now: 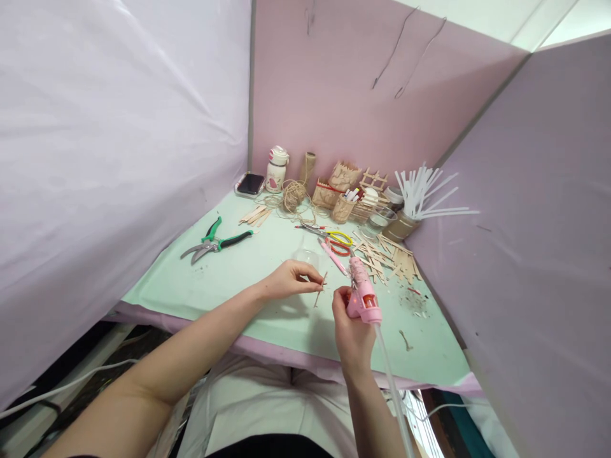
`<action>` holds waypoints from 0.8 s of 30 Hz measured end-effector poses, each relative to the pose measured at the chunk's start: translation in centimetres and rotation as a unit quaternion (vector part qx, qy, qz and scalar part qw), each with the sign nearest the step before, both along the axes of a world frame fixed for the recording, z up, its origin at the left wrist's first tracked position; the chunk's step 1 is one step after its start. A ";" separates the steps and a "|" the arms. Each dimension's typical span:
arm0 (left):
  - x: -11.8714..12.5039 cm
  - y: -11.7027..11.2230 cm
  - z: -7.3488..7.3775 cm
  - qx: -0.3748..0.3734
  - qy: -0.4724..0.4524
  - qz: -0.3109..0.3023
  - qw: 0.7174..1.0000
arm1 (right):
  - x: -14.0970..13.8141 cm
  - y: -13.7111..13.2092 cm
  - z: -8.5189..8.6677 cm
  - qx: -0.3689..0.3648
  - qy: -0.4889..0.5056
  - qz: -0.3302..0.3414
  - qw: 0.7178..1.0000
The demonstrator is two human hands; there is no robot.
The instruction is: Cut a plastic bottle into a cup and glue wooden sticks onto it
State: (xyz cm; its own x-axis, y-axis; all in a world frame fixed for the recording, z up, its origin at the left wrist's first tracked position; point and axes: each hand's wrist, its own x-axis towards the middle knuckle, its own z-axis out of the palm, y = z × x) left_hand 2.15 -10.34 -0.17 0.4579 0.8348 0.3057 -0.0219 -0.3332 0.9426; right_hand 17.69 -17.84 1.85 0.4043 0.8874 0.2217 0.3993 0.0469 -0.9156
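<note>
My left hand (289, 280) pinches a thin brown stick (317, 300) between thumb and fingers, above the middle of the mat; a shorter piece seems to cross it near the fingertips. In my right hand (353, 334) is a pink hot glue gun (361, 286), gripped by its handle and with its nozzle pointing away from me. A long translucent glue stick (389, 372) trails from the gun's back end toward me. Just beyond my left hand is a clear plastic piece (308, 256). Close to the gun's nozzle lie scissors (337, 247) with red handles and a pink pen-like tool (334, 256).
Green-and-black pruning shears (214, 242) lie at left. Behind are a phone (251, 184), a white bottle (276, 170), twine (294, 194), wooden-stick holders (342, 208) and white glue sticks (420, 191) in a pot. Loose craft sticks (377, 257) spread at right. Fabric walls enclose the table.
</note>
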 end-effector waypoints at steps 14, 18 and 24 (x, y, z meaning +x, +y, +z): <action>0.1 0.2 -0.4 0.070 0.034 -0.025 0.997 | -0.1 0.7 -0.5 0.004 0.033 0.059 0.998; 0.2 0.0 -0.3 0.075 0.032 -0.024 0.996 | -0.4 0.6 -0.4 -0.004 0.025 0.049 0.998; -0.1 0.0 0.1 -0.027 -0.034 -0.001 0.999 | 0.1 0.3 0.0 -0.012 -0.007 0.000 1.000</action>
